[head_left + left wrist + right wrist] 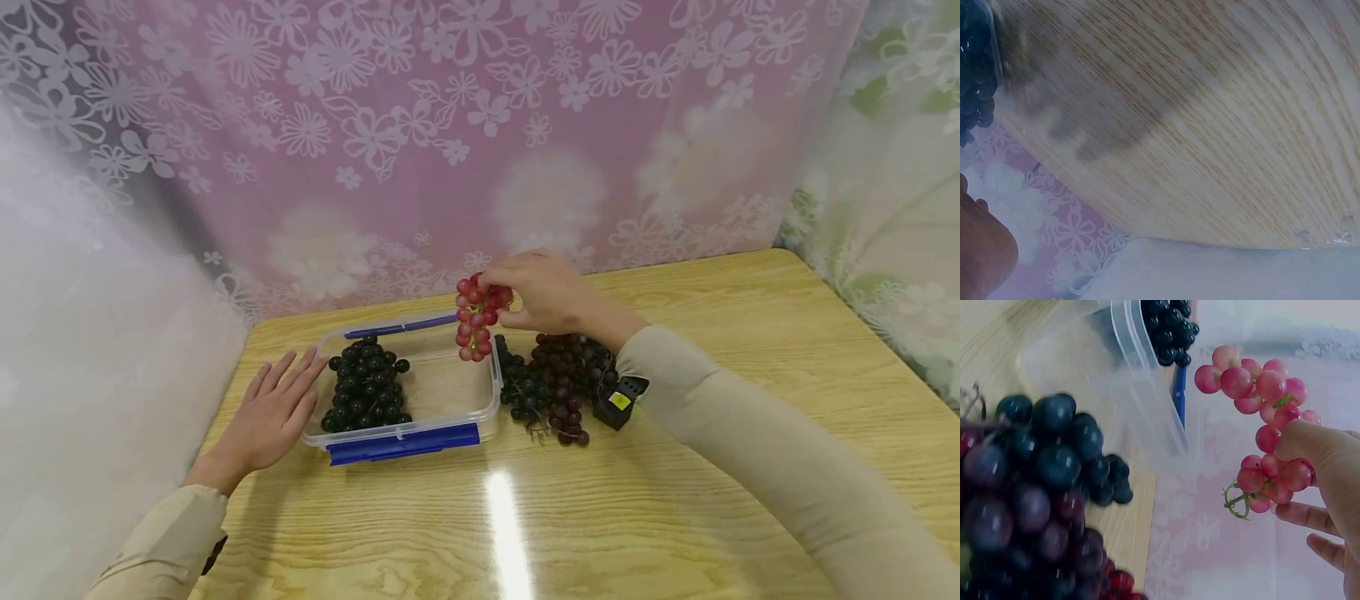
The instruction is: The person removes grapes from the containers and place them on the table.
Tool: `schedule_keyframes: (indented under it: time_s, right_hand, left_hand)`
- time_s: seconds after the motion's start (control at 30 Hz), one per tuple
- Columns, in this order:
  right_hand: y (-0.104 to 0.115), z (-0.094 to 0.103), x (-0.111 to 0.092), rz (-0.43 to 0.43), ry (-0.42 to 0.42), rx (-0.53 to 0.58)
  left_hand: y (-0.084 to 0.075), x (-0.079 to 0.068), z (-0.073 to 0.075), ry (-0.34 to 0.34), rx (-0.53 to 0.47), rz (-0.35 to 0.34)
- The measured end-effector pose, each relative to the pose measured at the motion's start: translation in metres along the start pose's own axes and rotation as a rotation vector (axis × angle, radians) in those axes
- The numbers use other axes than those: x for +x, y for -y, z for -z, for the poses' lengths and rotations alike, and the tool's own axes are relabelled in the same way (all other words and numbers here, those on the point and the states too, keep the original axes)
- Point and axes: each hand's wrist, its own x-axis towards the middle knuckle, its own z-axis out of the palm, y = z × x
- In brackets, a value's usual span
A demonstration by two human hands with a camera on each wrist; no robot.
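Observation:
My right hand [547,293] pinches a bunch of pinkish-red grapes [474,321] above the right end of a clear plastic container [442,425]. In the right wrist view, thumb and fingers grip the red grapes [1254,384] near a curly green stem. Black grapes [367,387] fill the left part of the container. My left hand [273,412] lies with fingers spread and fairly straight, fingertips at the container's left rim. The left wrist view catches only part of that hand [985,250] at its lower left.
Right of the container lie dark green-black grapes [525,390] and brownish-purple grapes [562,383], partly under my right forearm. A blue latch flap [405,444] hangs from the container's front side. The wooden table [600,517] meets a floral curtain [450,167] behind.

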Motion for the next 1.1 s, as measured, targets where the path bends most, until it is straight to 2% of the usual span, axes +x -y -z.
schedule_keyframes:
  time_s: [0.23,0.6,0.93,1.1]
  right_hand:
    - [-0.025,0.013,-0.027,-0.055,-0.008,-0.031]
    - [-0.066,0.032,-0.083,-0.124,-0.04,-0.062]
    - [-0.09,0.037,-0.137,-0.188,-0.026,-0.076]
    - [-0.096,0.034,-0.16,-0.187,-0.045,-0.069]
  left_hand:
    - [0.0,0.0,0.0,-0.002,-0.005,-0.002]
    - [-0.001,-0.001,0.0,0.006,-0.01,0.006]
    - [-0.001,0.0,-0.001,0.016,-0.014,0.012]
    - [0.0,0.0,-0.002,0.017,-0.02,0.012]
